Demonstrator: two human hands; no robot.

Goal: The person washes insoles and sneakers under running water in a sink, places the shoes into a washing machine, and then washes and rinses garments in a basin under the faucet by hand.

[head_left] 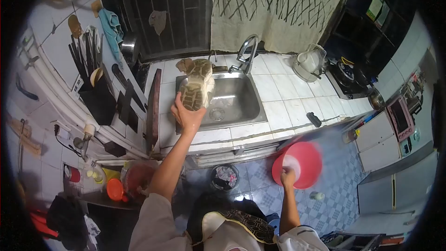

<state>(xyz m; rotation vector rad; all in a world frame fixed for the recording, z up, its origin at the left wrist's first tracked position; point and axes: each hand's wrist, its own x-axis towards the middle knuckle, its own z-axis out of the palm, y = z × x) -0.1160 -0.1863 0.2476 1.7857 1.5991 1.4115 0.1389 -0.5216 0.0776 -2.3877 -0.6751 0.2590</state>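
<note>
Head view: above the left side of the sink point(244, 109), a shoe point(199, 82), sole outward, is pinched at its near end by the left hand point(189, 118); should that one-ended hold loosen, it could fall. Below and right of the sink, the right hand point(288, 177) overlaps a red basin point(310, 166); its grip cannot be told. Blur obscures the basin's right edge; the shoe's upper is largely hidden.

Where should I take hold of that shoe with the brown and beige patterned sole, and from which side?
Probably the near end of the brown and beige patterned-sole shoe, coming from your own side, where your left hand spans its width. The tread faces up toward the camera and the long shape points away from you, so that end seems easiest to reach.
</note>
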